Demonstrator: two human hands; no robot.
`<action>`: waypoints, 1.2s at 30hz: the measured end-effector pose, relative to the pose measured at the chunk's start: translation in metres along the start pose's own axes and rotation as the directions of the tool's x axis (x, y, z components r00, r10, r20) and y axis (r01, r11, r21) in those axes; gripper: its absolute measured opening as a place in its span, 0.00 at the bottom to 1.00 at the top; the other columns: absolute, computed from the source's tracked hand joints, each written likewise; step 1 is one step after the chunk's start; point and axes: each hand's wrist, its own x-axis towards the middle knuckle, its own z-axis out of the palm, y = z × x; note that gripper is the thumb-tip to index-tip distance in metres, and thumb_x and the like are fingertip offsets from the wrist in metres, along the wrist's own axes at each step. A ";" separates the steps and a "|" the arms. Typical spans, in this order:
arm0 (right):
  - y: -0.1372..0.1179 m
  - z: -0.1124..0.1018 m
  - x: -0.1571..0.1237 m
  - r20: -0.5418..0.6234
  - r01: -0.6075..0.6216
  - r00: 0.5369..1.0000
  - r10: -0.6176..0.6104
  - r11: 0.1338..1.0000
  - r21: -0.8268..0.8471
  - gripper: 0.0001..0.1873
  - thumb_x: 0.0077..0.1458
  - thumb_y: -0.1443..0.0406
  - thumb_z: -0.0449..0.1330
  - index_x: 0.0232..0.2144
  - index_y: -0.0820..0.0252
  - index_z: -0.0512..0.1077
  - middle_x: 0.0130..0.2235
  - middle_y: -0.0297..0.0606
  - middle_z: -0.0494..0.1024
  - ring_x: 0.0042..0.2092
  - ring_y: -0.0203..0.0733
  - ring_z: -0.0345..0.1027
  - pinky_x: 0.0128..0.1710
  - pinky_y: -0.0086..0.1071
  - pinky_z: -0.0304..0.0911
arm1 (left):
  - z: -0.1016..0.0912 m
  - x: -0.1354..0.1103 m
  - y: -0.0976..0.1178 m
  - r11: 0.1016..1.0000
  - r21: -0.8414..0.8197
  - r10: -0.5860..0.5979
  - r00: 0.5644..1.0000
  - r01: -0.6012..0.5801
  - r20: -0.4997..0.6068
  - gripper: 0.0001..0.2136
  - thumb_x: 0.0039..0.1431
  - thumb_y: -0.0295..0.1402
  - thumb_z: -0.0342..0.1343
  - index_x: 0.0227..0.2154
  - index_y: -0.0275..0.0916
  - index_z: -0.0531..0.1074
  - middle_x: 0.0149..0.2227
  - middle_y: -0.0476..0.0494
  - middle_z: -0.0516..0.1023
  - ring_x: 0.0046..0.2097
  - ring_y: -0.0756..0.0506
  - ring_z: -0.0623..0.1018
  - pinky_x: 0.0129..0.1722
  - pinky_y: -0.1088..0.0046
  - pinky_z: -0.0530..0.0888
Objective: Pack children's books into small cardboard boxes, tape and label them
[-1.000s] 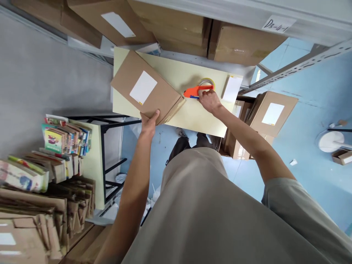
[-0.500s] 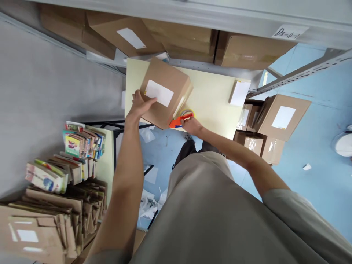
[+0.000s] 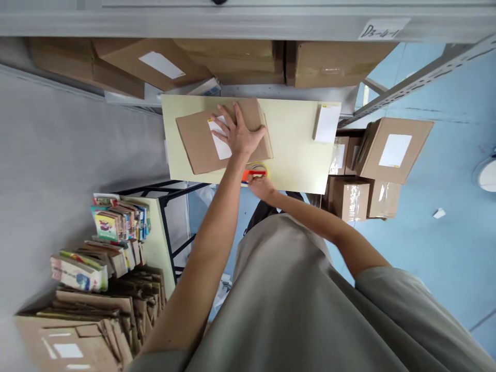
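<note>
A brown cardboard box (image 3: 197,147) with a white label (image 3: 219,135) lies on a pale yellow tabletop (image 3: 292,155). My left hand (image 3: 242,135) rests on the box's upper face with its fingers spread, partly over the label. Close to the table's near edge, my right hand (image 3: 262,187) is closed around the handle of an orange tape dispenser (image 3: 246,175). The dispenser carries a yellow-rimmed roll of tape (image 3: 260,168) and is beside the near right corner of the box. Part of the dispenser is hidden by the hand.
A stack of white labels (image 3: 327,124) lies at the table's right end. Cardboard boxes (image 3: 240,59) line the shelf behind, and more boxes (image 3: 393,150) are piled to the right. At left stand books (image 3: 120,222) and flattened cartons (image 3: 96,315). A grey shelf beam (image 3: 248,23) crosses overhead.
The box has turned and now lies flatter on the table. My left hand has moved from its left side onto its top, fingers spreading. My right hand still grips the tape dispenser.
</note>
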 end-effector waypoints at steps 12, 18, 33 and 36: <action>0.135 0.018 -0.097 -0.161 -0.410 0.904 0.396 0.910 -0.061 0.32 0.85 0.60 0.42 0.74 0.85 0.59 0.58 0.74 0.83 0.60 0.65 0.82 0.59 0.47 0.68 | -0.013 -0.012 0.010 1.000 -0.006 -0.006 0.996 0.006 0.084 0.59 0.54 0.52 0.80 0.82 0.33 0.60 0.89 0.43 0.36 0.74 0.32 -0.03 0.75 0.35 0.11; 0.108 0.015 -0.050 -0.123 -0.210 0.973 0.195 0.969 -0.128 0.31 0.84 0.64 0.42 0.75 0.86 0.59 0.60 0.73 0.83 0.62 0.64 0.82 0.62 0.49 0.68 | -0.038 -0.046 0.011 0.996 0.044 0.067 0.989 -0.073 0.133 0.61 0.46 0.39 0.82 0.82 0.40 0.61 0.88 0.38 0.42 0.81 0.22 0.07 0.78 0.35 0.14; 0.127 0.020 -0.057 -0.053 -0.025 0.998 0.015 0.979 -0.204 0.29 0.77 0.73 0.43 0.74 0.82 0.62 0.59 0.69 0.86 0.59 0.60 0.85 0.64 0.50 0.69 | -0.054 -0.110 -0.007 0.946 0.293 0.081 0.976 -0.139 0.202 0.29 0.55 0.32 0.76 0.60 0.48 0.79 0.88 0.43 0.42 0.86 0.22 0.22 0.80 0.36 0.16; 0.174 0.007 -0.076 -0.120 -0.167 0.982 0.148 0.971 -0.169 0.30 0.81 0.65 0.43 0.73 0.84 0.60 0.56 0.73 0.86 0.58 0.67 0.84 0.61 0.54 0.70 | -0.052 -0.109 -0.003 0.951 0.282 0.074 0.979 -0.127 0.191 0.29 0.54 0.32 0.76 0.59 0.46 0.79 0.88 0.41 0.45 0.86 0.22 0.22 0.80 0.37 0.16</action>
